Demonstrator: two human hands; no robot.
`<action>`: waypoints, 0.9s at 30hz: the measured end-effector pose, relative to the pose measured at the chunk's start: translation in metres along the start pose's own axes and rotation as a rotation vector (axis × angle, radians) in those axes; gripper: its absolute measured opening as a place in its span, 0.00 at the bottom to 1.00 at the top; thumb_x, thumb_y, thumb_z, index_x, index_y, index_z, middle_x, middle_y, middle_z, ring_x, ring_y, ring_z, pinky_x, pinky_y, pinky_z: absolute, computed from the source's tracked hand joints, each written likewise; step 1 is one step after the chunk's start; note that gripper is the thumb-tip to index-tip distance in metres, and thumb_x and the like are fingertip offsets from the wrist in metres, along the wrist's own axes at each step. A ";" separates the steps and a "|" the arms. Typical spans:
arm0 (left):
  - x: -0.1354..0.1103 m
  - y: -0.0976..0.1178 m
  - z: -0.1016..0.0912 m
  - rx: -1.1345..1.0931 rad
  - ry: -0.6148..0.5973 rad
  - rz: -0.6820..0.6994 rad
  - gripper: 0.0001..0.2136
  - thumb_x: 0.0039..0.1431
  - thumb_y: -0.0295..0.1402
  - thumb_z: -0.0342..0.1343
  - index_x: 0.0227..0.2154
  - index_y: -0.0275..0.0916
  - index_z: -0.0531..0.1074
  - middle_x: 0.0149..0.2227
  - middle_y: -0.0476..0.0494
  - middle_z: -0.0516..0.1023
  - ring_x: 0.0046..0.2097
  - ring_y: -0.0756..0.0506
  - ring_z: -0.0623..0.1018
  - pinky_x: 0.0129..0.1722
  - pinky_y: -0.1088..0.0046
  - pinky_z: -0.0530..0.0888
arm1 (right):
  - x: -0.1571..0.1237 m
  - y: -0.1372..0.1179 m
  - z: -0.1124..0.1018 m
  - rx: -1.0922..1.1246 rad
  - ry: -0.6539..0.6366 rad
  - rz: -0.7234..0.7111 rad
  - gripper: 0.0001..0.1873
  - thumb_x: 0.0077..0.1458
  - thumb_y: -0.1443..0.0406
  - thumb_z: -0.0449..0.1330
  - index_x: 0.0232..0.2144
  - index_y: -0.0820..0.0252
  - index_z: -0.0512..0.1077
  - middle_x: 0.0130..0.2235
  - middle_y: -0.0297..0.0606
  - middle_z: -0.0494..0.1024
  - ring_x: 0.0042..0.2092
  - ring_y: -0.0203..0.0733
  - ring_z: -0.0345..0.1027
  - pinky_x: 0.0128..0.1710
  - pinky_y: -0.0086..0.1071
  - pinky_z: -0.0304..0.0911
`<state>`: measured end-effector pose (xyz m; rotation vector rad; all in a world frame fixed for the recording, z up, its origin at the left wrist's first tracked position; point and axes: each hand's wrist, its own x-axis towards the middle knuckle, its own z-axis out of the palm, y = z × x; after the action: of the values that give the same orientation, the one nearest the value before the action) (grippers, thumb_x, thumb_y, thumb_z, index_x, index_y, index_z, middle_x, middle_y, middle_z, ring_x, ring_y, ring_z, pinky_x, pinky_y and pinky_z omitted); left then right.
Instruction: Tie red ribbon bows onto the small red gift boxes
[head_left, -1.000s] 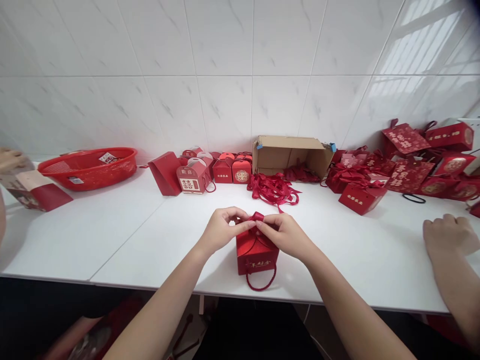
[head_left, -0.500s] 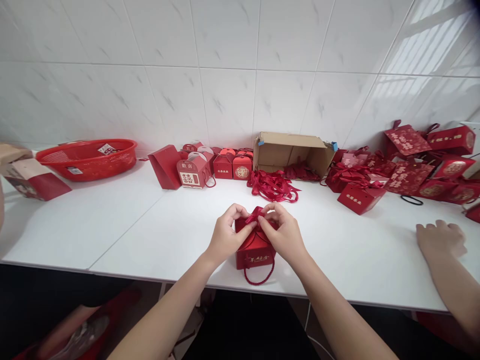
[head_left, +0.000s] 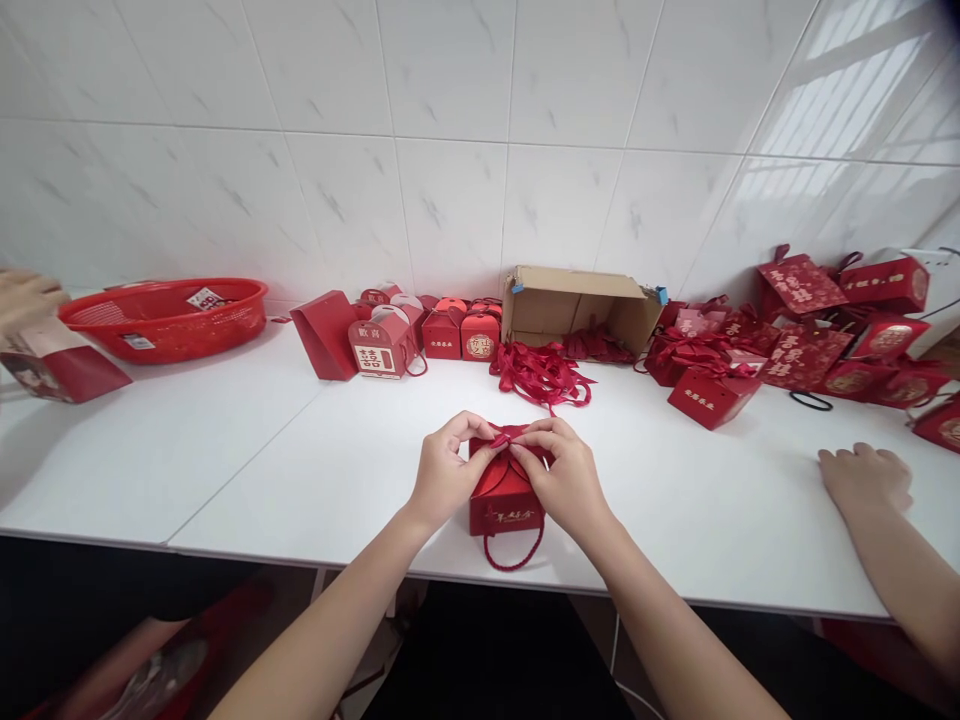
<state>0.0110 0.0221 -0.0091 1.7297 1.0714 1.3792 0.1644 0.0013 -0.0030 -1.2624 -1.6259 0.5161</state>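
A small red gift box (head_left: pixel 504 503) with gold lettering and a cord loop hanging over the table's front edge stands on the white table (head_left: pixel 300 470). My left hand (head_left: pixel 444 470) and my right hand (head_left: pixel 564 472) meet over its top, fingers pinched on a red ribbon (head_left: pixel 501 437) that lies across the lid. Both hands rest against the box's upper sides. The ribbon's ends are mostly hidden under my fingers.
Loose red ribbons (head_left: pixel 541 372) spill from an open cardboard box (head_left: pixel 577 308) at the wall. Several red gift boxes (head_left: pixel 420 332) stand left of it, more pile up at right (head_left: pixel 795 340). A red basket (head_left: pixel 166 318) sits far left. Another person's hand (head_left: pixel 862 478) rests at right; a further hand (head_left: pixel 26 297) holds a box at left.
My hands have pressed the ribbon loop down flatter onto the lid. The other person's hand at right has slid left and lies flatter. The view has shifted slightly.
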 end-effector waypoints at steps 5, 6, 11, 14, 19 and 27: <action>0.002 0.002 0.001 -0.041 0.002 0.001 0.05 0.52 0.31 0.59 0.27 0.38 0.67 0.30 0.48 0.74 0.35 0.49 0.75 0.38 0.74 0.71 | 0.001 0.000 -0.001 0.005 -0.103 0.142 0.08 0.54 0.64 0.57 0.30 0.59 0.76 0.59 0.47 0.61 0.63 0.54 0.48 0.59 0.53 0.47; 0.002 0.002 0.002 -0.050 0.002 0.000 0.05 0.52 0.31 0.59 0.27 0.38 0.68 0.30 0.47 0.74 0.35 0.48 0.76 0.38 0.74 0.71 | 0.002 0.000 -0.002 0.026 -0.141 0.166 0.09 0.54 0.63 0.57 0.29 0.59 0.76 0.62 0.46 0.58 0.65 0.54 0.44 0.60 0.53 0.44; 0.003 -0.001 0.003 -0.127 -0.014 -0.004 0.06 0.52 0.31 0.59 0.27 0.37 0.67 0.33 0.44 0.77 0.40 0.46 0.78 0.44 0.69 0.72 | 0.005 0.000 -0.006 0.230 -0.281 0.230 0.12 0.56 0.60 0.55 0.28 0.60 0.75 0.65 0.45 0.53 0.66 0.47 0.42 0.62 0.46 0.41; 0.006 -0.004 0.004 -0.186 -0.040 0.000 0.06 0.52 0.30 0.59 0.28 0.37 0.66 0.36 0.41 0.78 0.44 0.44 0.78 0.48 0.67 0.71 | 0.004 -0.001 -0.003 0.334 -0.282 0.251 0.13 0.55 0.58 0.55 0.28 0.59 0.76 0.64 0.42 0.55 0.66 0.48 0.43 0.62 0.44 0.43; 0.013 -0.008 0.007 -0.161 0.022 0.046 0.06 0.51 0.30 0.60 0.29 0.38 0.67 0.35 0.44 0.77 0.41 0.46 0.77 0.46 0.68 0.72 | -0.001 -0.001 0.004 0.425 -0.104 0.287 0.15 0.53 0.55 0.57 0.27 0.57 0.78 0.63 0.39 0.58 0.63 0.51 0.49 0.61 0.45 0.47; 0.003 0.008 0.001 0.135 -0.039 0.055 0.06 0.50 0.35 0.61 0.30 0.40 0.78 0.35 0.42 0.79 0.43 0.42 0.75 0.46 0.64 0.71 | -0.007 -0.003 0.006 0.354 -0.026 0.293 0.16 0.56 0.56 0.54 0.33 0.58 0.78 0.61 0.43 0.61 0.63 0.51 0.51 0.58 0.47 0.54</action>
<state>0.0139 0.0213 -0.0014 1.8886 1.1254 1.3274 0.1575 -0.0050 -0.0067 -1.2297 -1.3019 0.9596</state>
